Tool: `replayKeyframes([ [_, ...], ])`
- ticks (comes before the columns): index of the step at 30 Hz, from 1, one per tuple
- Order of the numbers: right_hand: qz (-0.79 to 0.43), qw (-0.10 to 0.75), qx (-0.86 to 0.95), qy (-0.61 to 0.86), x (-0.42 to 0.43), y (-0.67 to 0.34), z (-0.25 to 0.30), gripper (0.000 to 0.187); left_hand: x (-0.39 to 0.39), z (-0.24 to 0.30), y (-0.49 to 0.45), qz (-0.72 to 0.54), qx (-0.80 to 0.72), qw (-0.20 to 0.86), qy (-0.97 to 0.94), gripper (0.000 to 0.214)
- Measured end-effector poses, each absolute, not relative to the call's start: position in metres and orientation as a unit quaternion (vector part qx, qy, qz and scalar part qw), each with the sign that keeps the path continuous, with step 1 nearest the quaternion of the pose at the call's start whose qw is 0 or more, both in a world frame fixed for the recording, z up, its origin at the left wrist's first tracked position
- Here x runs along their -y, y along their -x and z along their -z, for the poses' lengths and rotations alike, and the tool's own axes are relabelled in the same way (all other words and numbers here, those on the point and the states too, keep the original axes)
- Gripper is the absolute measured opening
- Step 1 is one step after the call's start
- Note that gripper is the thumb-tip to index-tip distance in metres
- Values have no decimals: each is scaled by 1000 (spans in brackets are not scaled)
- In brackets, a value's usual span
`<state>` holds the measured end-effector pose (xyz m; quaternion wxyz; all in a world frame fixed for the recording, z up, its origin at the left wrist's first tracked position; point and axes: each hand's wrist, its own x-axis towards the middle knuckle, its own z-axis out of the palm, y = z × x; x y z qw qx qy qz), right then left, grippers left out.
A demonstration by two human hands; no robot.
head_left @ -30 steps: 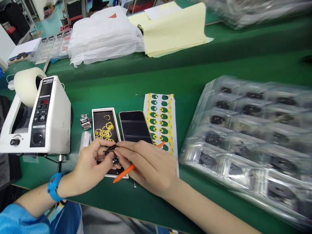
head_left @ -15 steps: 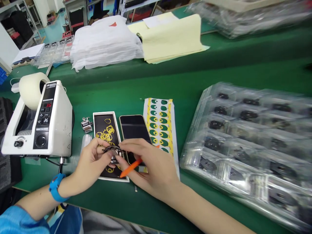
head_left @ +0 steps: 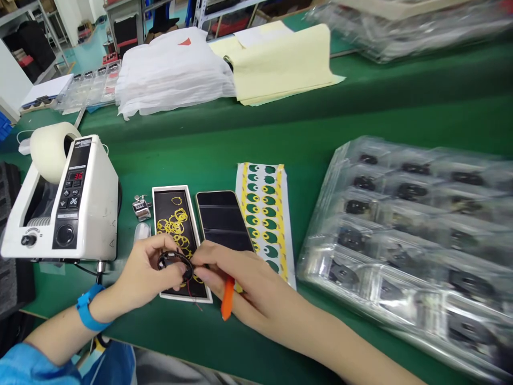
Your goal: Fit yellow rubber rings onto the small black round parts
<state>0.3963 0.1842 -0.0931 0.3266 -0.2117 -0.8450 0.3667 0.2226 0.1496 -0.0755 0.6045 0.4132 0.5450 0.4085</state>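
Note:
My left hand (head_left: 150, 272) pinches a round black ring-shaped part (head_left: 187, 262) between thumb and fingers, over the small tray. A thin red wire hangs from the part. My right hand (head_left: 244, 278) is closed, its thumb and forefinger at the right edge of the part. An orange-handled tool (head_left: 227, 299) is tucked in that hand and points down; its working end is hidden. Below the hands lies a white-rimmed black tray (head_left: 195, 222) with yellow thin rings (head_left: 176, 227) in it. A dark-screened phone (head_left: 222, 214) lies just right of the tray, partly under my right hand.
A sheet of green and yellow stickers (head_left: 262, 203) lies beside the phone. At left stand a tape dispenser (head_left: 86, 203) and a metal tally counter (head_left: 141, 207). Stacked clear blister trays (head_left: 401, 235) with black parts fill the right. White sheets (head_left: 172, 69) and yellow paper (head_left: 284, 67) lie behind.
The black part has turned in my left hand, and its red wire now shows. My right hand has shifted slightly right and down, with the orange tool now pointing more steeply downward.

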Motion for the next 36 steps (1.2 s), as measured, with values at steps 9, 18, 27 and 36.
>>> replayKeyframes([
  [9,-413,256,838,248,-184,-398,98,23,-150,78,-223,-411,-534,603,-426,16],
  [18,-548,212,757,287,-191,-399,93,31,-154,83,-219,-436,-497,630,-408,31],
  [27,-534,259,751,289,-192,-399,95,29,-152,83,-218,-438,-530,622,-376,39],
  [36,-544,246,738,316,-191,-394,100,43,-149,82,-221,-419,-529,583,-453,41],
])
